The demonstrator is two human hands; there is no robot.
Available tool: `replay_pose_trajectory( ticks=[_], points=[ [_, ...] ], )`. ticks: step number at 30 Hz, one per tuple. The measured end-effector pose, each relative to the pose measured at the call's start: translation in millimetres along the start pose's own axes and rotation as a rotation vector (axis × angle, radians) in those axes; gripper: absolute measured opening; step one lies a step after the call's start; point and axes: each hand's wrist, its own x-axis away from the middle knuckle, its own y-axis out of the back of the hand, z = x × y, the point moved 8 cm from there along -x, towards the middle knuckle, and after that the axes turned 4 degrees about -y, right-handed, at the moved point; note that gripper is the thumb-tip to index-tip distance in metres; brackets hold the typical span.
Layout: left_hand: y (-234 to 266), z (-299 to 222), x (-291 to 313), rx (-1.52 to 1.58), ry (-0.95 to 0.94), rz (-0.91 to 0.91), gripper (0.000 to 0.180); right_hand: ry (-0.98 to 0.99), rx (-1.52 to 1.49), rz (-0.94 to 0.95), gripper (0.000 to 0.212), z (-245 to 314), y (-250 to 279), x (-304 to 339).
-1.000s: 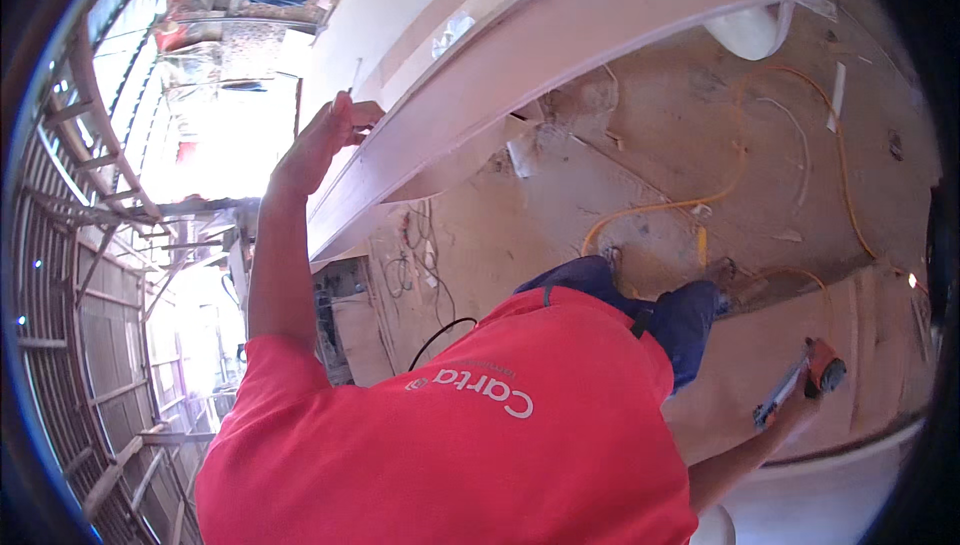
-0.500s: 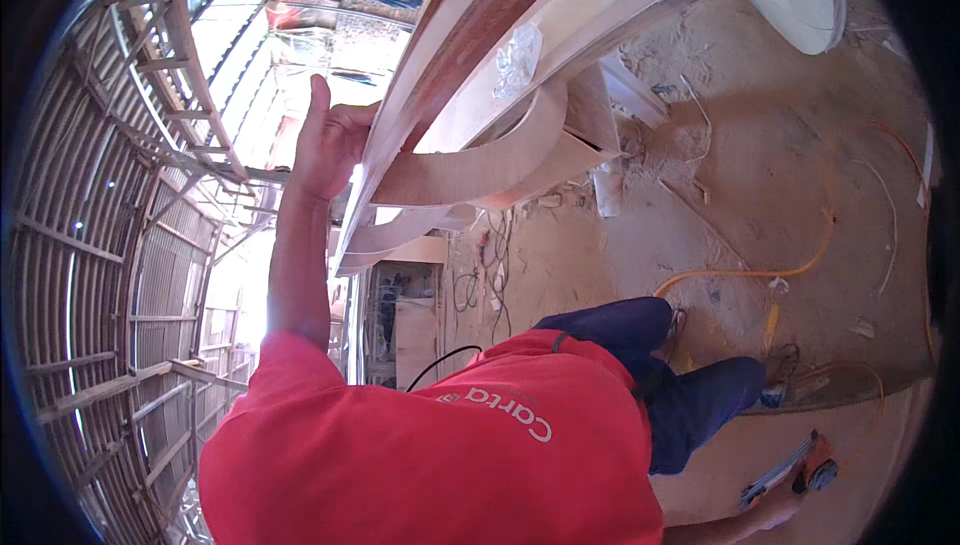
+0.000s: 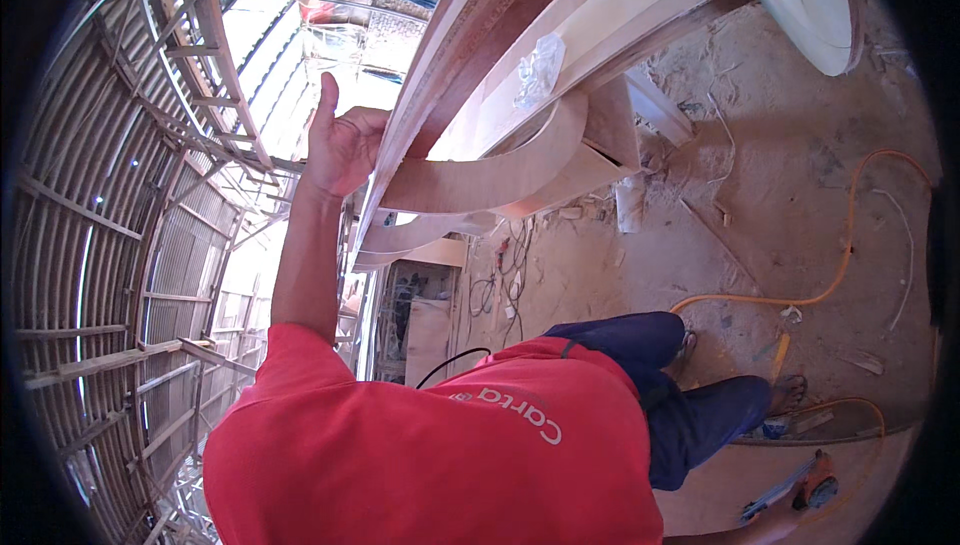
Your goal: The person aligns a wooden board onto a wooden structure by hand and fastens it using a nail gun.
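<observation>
Dusty floor [image 3: 800, 215]; left hand [image 3: 348, 150] half-open, fingers against curved panel [image 3: 430, 75], likely for steadying; right hand [image 3: 783, 516] grips orange tool [image 3: 821, 472].

Bare left hand [image 3: 345, 145]: fingertips hidden behind the edge of the long pinkish-brown curved wooden piece [image 3: 440, 70], itself cut off at top. Bare right hand [image 3: 783, 517]: low in view, fingers partly hidden by the orange-and-dark handheld power tool [image 3: 818, 485]; tool type too small to tell. Red short-sleeved shirt [image 3: 430, 465] cut by lower edge. Orange flexible hose [image 3: 850, 235] lost at right rim. Thin dark tangled cables [image 3: 515, 270] too small to trace.
</observation>
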Motion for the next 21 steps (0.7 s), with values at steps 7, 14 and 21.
replay_pose_trajectory(
  ticks=[7,14,21],
  points=[
    [0,2,-3,0.123,0.0,0.162,0.115,0.006,0.053,0.121,0.046,-1,17,-7],
    [6,3,2,-0.306,-0.214,0.202,0.072,0.046,-0.057,0.145,0.056,56,130,49],
    [83,16,89,-0.336,-0.539,-0.691,0.021,0.376,-0.154,-0.087,0.062,163,275,41]
  ],
)
